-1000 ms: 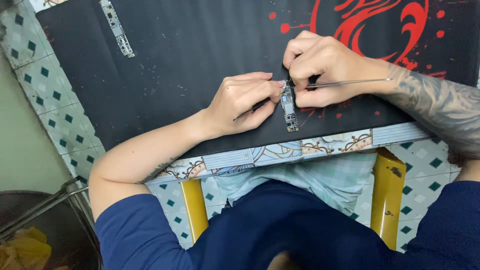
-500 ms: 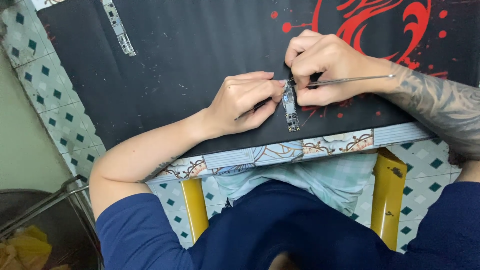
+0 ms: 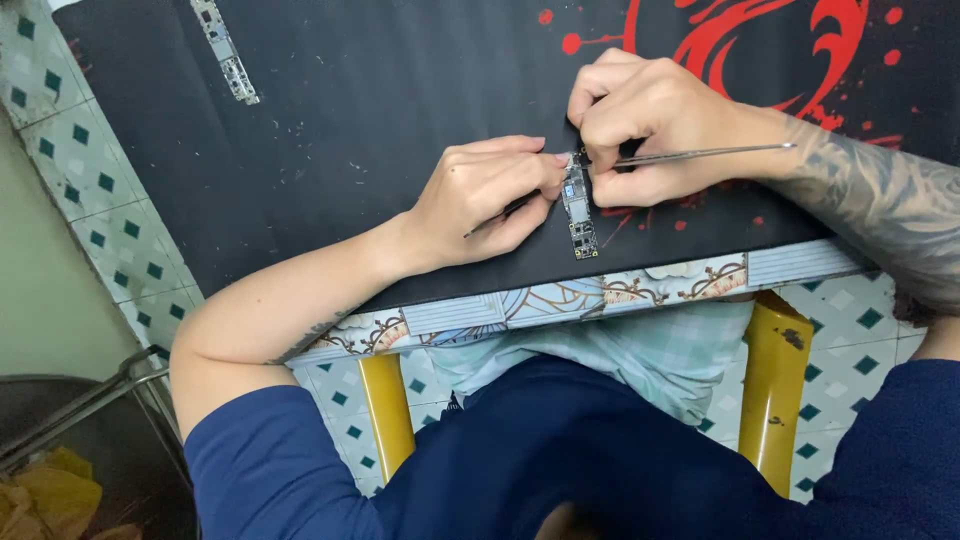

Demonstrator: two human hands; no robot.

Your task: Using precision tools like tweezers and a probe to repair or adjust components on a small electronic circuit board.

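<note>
On the black mat [image 3: 380, 120], the left hand [image 3: 485, 190] pinches a thin tool beside the narrow circuit board [image 3: 578, 212]; the right hand [image 3: 650, 125] grips metal tweezers [image 3: 700, 153] at its top. A second board [image 3: 226, 50] lies well apart.

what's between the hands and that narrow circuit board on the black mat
Nothing visible. The left hand presses its fingertips against the narrow circuit board at its upper end, and the right hand is at the same end, holding a thin metal tool. Both hands are already on it, with no object between.
</note>
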